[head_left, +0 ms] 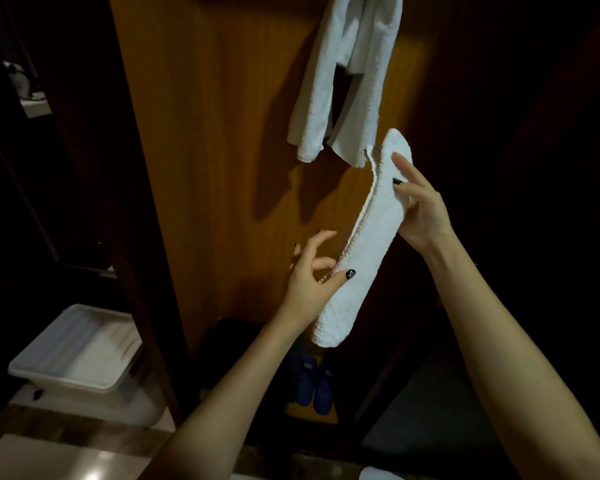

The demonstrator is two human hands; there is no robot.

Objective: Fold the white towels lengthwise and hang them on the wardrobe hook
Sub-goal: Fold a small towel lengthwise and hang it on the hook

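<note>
Folded towel slants across the wardrobe panel, just below the hanging towels.

My right hand grips its upper part, forefinger laid flat along the cloth; my left hand pinches the open edge lower down under the thumb, the other fingers spread clear. That thin pinch is, I judge, the weak point: let it slip and the layers could fall open. The hook lies out of view above, evidently loaded, so a careless lift might drag a hung towel off.
</note>
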